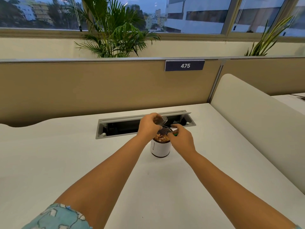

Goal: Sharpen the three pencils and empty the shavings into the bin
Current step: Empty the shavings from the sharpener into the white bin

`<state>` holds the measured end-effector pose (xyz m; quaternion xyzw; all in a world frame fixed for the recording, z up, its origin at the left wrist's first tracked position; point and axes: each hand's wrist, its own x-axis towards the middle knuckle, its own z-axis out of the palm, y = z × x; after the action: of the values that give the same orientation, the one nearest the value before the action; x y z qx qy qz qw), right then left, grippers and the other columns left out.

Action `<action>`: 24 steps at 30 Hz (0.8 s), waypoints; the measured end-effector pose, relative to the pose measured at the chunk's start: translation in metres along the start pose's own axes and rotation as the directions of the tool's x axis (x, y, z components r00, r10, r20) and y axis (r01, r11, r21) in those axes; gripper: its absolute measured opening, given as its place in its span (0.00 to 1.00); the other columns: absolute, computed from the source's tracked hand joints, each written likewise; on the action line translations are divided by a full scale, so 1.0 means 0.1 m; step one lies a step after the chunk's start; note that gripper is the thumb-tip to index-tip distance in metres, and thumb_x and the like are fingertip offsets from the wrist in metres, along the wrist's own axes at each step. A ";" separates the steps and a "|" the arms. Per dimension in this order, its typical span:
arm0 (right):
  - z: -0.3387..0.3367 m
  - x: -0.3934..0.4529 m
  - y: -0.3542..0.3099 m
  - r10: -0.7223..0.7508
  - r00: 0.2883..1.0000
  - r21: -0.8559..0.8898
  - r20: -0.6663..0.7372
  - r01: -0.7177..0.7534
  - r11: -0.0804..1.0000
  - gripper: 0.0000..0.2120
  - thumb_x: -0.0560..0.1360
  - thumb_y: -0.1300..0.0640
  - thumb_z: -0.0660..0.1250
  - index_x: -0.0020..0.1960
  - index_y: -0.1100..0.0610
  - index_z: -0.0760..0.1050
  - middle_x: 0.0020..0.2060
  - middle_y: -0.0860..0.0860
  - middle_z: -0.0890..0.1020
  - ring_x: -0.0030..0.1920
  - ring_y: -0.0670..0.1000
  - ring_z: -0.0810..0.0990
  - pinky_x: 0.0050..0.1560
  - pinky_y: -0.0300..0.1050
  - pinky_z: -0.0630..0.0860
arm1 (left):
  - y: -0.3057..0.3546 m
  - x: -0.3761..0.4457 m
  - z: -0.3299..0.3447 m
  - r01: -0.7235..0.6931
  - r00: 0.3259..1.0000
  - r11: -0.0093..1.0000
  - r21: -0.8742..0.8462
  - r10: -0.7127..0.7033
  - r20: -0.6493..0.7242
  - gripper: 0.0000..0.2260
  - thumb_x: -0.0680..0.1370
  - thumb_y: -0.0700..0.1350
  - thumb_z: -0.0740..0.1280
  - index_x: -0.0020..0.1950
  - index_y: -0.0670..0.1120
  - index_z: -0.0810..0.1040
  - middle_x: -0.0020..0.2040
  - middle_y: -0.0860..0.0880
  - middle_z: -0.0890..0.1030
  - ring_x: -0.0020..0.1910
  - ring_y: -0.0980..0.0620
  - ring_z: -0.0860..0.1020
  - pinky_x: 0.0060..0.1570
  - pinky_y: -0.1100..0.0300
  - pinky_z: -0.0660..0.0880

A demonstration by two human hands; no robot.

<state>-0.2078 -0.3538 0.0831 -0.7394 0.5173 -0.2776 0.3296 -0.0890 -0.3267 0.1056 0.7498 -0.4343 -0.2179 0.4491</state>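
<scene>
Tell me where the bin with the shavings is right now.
The bin stands on the white desk near the middle of the head view, just in front of the open cable tray, below the left hand and right hand.

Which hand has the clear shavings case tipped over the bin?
The left hand: it holds the clear case tilted above the bin. The right hand pinches something green at the bin's rim instead.
</scene>
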 end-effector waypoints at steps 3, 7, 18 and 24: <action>-0.09 0.05 -0.06 -0.062 0.998 0.039 -0.014 0.063 0.997 0.23 0.75 0.59 0.66 0.69 0.56 0.66 0.57 0.53 0.79 0.56 0.53 0.78 0.56 0.46 0.76 | -0.01 -0.02 0.04 0.007 1.000 0.998 -0.070 -0.006 0.016 0.18 0.71 0.33 0.70 0.60 0.42 0.77 0.56 0.43 0.81 0.56 0.46 0.78 0.55 0.57 0.74; -0.14 0.15 -0.16 -0.056 0.998 0.110 -0.013 0.057 0.992 0.21 0.75 0.60 0.66 0.67 0.56 0.69 0.57 0.53 0.79 0.59 0.53 0.76 0.61 0.51 0.75 | 0.03 -0.02 0.02 -0.004 1.000 0.988 -0.157 0.004 -0.003 0.18 0.72 0.34 0.69 0.61 0.42 0.76 0.56 0.43 0.80 0.56 0.47 0.77 0.55 0.58 0.73; -0.27 0.43 -0.38 0.260 0.932 0.223 0.253 -0.317 0.922 0.08 0.77 0.68 0.56 0.53 0.66 0.72 0.43 0.58 0.74 0.43 0.52 0.76 0.53 0.46 0.76 | -0.02 -0.01 -0.06 0.134 0.976 0.919 -0.370 -0.188 -0.113 0.18 0.71 0.36 0.71 0.60 0.40 0.74 0.55 0.43 0.78 0.55 0.46 0.77 0.57 0.53 0.76; -0.15 0.30 -0.32 -0.286 0.949 -0.411 0.135 0.316 0.855 0.19 0.75 0.62 0.65 0.65 0.55 0.72 0.60 0.54 0.78 0.60 0.57 0.76 0.58 0.50 0.75 | -0.03 -0.02 -0.10 0.136 0.972 0.920 -0.367 -0.196 -0.132 0.17 0.70 0.35 0.72 0.56 0.41 0.74 0.49 0.47 0.76 0.49 0.50 0.74 0.48 0.61 0.72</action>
<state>-0.1906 -0.3775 0.1193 -0.8744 0.4317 -0.1796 0.1296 -0.0818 -0.3196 0.1075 0.7057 -0.2837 -0.2671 0.5917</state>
